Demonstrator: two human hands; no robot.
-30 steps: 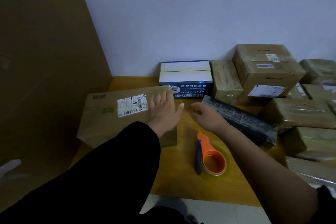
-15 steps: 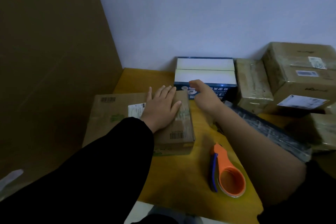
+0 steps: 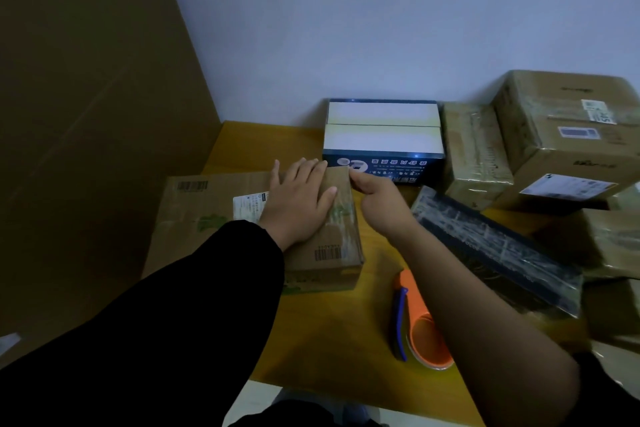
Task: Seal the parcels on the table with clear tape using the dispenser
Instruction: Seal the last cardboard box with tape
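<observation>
Parcel (image 3: 211, 208) being taped: where is it?
— The brown cardboard one lies flat on the yellow table (image 3: 322, 333), at its left side, beside a tall brown board (image 3: 86, 114). A white label and two barcodes show on its top.

What has the left hand (image 3: 299, 201) got?
— Nothing gripped. It lies palm down on the parcel's top near the right end. The fingers are straight and close together, pointing toward the wall (image 3: 381, 28), and the thumb is spread to the right. A black sleeve (image 3: 173, 305) covers the arm.

And the right hand (image 3: 379, 199)?
— Just beside the parcel's far right corner. Its fingers are curled in, and the thumb (image 3: 358, 179) reaches out to touch that corner. Whether anything is pinched there, I cannot tell. The forearm is bare.

Where is the tape dispenser (image 3: 420, 336)?
— On the table, nearer the person than the parcel and apart from it, with no hand on it. It is orange with a blue handle, and the right forearm crosses over part of it.

What else is on the table?
— A blue and white box (image 3: 382, 142) against the wall, just behind the right hand. A long black package (image 3: 495, 246) in clear film lies slantwise to the right. Past it, brown boxes (image 3: 568, 135) are stacked.
</observation>
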